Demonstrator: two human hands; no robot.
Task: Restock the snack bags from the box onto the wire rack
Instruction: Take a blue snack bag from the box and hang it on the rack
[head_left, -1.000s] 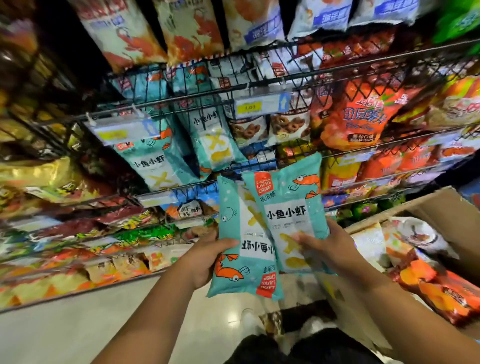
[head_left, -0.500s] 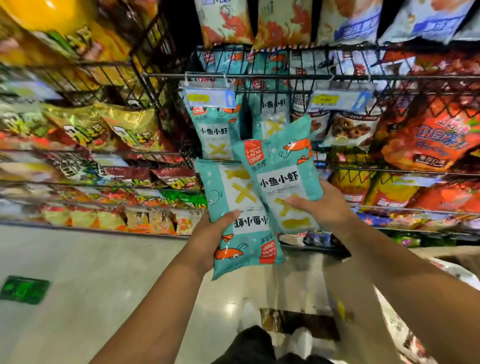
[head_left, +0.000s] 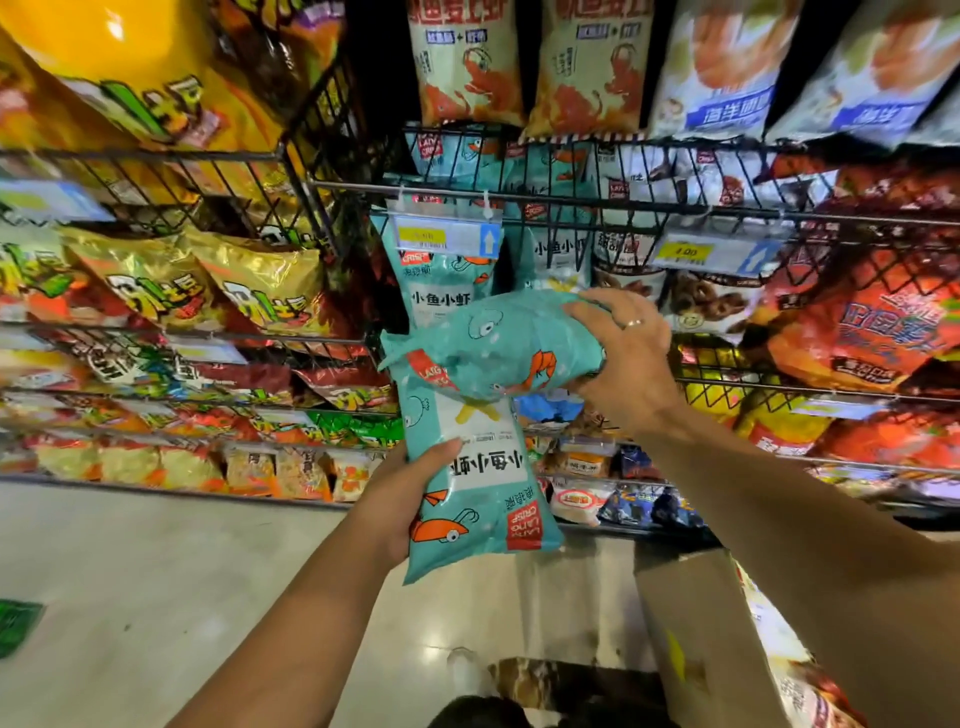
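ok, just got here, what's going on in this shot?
A person is restocking teal snack bags. The left hand grips an upside-down teal bag low in front of the shelves. The right hand holds a second teal bag, tipped sideways, up by the wire rack where matching bags already sit. Neither held bag is on the rack yet. The cardboard box is at lower right.

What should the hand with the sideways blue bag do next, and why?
Probably the right hand should lift its teal bag over the wire basket rail and drop it in with the matching teal bags. It is tipped toward that basket; the left hand holds a second bag lower.
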